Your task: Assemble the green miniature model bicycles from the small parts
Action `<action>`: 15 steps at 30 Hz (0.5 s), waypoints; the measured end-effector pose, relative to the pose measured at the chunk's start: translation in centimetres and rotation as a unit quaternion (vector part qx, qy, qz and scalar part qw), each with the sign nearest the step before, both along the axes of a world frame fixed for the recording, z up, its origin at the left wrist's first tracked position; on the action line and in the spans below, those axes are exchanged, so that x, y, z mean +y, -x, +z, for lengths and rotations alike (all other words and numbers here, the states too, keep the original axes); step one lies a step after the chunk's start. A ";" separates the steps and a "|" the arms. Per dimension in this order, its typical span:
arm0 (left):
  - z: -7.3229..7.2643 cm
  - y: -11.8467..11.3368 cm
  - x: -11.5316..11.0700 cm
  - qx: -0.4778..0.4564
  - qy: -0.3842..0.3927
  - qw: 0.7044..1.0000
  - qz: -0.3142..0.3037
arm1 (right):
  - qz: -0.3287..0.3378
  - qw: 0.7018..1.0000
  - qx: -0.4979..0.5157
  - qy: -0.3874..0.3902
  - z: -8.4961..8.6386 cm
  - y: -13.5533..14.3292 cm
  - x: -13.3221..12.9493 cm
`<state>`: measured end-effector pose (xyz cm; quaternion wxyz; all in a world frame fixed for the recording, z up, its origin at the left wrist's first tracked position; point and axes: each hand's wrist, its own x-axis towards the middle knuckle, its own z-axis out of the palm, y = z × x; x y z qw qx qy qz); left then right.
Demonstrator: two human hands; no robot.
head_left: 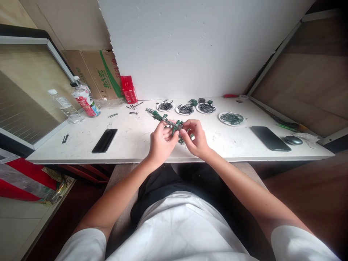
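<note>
Both hands hold a partly built green toy model [165, 119] above the table's front part. It is long and thin, with grey and black parts along it, and its far end points up to the left. My left hand [162, 141] is closed round its near half from the left. On the right, the thumb and forefinger of my right hand [196, 137] pinch its near end. Below the fingers, small green pieces [181, 140] show in part; whether they belong to the model I cannot tell.
Behind the hands stand plates of black parts [165, 106], black wheels [206, 108] and green parts [231, 118]. A phone [104, 140] and bottles [85, 101] are at the left. To the right lie a dark flat device [270, 138] and a mouse [293, 140]. A white board [201, 47] rises behind.
</note>
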<state>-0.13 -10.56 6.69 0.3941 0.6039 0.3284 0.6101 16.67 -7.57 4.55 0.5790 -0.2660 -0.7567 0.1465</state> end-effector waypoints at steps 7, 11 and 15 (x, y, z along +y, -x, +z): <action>0.0 0.0 0.0 -0.003 0.001 1.000 -0.001 | 0.009 1.000 0.003 0.017 -0.1 -0.2 0.0; 0.2 0.0 -0.2 -0.001 0.005 1.000 0.003 | 0.008 1.000 0.004 0.022 -0.1 -0.2 0.1; 0.2 0.0 -0.2 0.005 0.011 1.000 -0.001 | 0.012 1.000 -0.001 0.014 -0.1 -0.2 0.1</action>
